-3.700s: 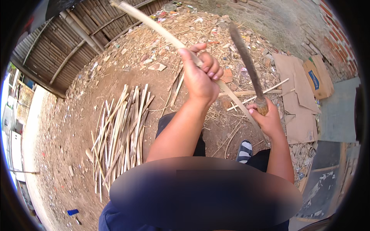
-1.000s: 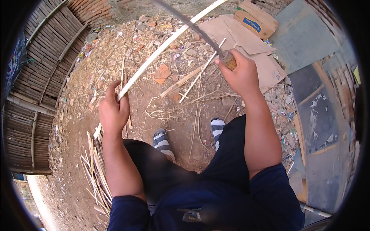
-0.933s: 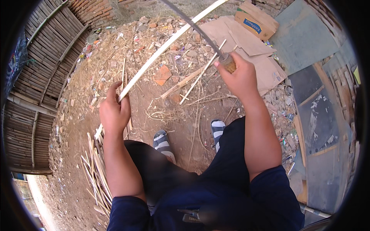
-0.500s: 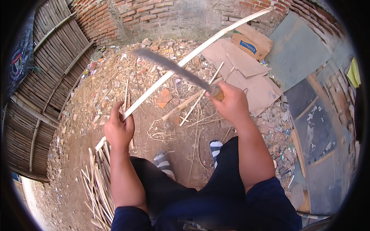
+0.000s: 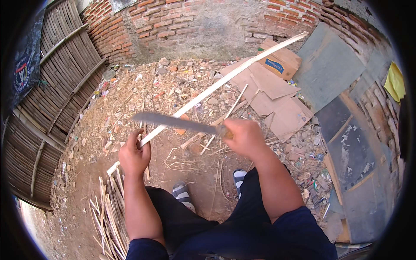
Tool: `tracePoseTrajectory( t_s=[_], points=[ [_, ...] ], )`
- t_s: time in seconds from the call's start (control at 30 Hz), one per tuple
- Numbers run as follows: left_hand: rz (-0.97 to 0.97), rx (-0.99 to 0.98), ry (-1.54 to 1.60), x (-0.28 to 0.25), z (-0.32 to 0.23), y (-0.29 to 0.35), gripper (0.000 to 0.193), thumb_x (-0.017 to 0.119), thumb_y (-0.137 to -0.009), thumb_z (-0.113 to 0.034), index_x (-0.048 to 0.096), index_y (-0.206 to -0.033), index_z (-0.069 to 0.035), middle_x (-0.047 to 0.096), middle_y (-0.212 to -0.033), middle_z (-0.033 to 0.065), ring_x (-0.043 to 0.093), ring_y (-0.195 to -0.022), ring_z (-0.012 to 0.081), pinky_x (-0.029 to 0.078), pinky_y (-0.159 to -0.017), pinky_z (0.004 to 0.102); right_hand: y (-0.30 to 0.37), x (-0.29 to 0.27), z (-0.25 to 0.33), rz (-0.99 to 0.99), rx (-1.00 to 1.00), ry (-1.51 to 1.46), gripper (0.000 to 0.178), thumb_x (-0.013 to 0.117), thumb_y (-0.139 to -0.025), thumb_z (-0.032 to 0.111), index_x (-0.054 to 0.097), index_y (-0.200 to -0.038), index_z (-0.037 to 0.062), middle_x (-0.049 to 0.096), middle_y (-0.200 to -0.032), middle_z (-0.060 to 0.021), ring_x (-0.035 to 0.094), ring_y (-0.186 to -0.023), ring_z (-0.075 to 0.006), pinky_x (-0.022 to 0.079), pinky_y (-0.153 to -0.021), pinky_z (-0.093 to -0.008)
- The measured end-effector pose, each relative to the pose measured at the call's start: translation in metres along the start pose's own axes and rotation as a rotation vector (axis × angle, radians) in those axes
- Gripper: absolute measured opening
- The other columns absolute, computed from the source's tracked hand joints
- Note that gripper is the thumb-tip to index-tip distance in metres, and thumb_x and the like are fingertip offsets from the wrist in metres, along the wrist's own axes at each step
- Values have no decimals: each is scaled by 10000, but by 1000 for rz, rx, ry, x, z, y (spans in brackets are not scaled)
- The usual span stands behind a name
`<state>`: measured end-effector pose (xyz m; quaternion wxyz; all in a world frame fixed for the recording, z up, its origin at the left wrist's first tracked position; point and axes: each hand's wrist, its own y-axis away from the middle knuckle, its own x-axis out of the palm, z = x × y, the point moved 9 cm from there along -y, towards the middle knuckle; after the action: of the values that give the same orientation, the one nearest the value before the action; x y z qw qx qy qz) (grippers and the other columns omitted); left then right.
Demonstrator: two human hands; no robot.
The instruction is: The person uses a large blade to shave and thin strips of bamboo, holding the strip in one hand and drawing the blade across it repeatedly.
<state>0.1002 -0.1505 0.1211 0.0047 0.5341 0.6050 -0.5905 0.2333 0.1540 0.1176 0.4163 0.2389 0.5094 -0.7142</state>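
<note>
A pale strip [image 5: 221, 83] slants up and right from my left hand [image 5: 134, 154], its grip closed near the lower end. My right hand [image 5: 245, 138], clamped on a machete [image 5: 182, 124], holds it across the strip; from afar I cannot tell if they touch. The crossing sits nearer the left hand than moments ago.

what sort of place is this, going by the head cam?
Looks like a rough outdoor yard, probably: bare dirt ground scattered with rubble, a weathered brick wall and a bamboo-slat wall.
</note>
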Motion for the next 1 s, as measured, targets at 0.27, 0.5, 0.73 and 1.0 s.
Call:
tracePoseTrajectory(
  t_s=[0.27,0.5,0.73,1.0],
  points=[
    [69,-83,78,-4,0,-2,357,820,-872,-318,719,-1114,-77,516,-572,45,488,-507,177,387,-513,340,3,-25,-80,-201,394,-136,332,797,-864,315,679,-1047,64,701,-819,-162,695,-788,-398,530,-673,-481],
    [18,-37,111,3,-6,-3,306,819,-884,-324,743,-990,-46,606,-665,95,572,-564,238,446,-545,381,5,-20,-42,-170,159,-60,372,816,-806,277,680,-1078,63,694,-817,-172,684,-786,-410,528,-674,-489],
    [38,-65,8,3,-4,-2,359,848,-852,-363,728,-928,-33,680,-740,119,659,-620,258,505,-577,377,1,-19,-48,-175,176,-99,353,815,-805,278,668,-1037,55,685,-804,-184,678,-784,-418,513,-664,-503],
    [-123,-20,121,-6,-5,3,471,903,-788,-369,723,-1093,-58,698,-816,124,672,-640,234,518,-581,363,2,-23,-41,-225,106,-101,315,813,-804,270,652,-981,65,672,-779,-176,675,-753,-410,509,-633,-489]
  ],
)
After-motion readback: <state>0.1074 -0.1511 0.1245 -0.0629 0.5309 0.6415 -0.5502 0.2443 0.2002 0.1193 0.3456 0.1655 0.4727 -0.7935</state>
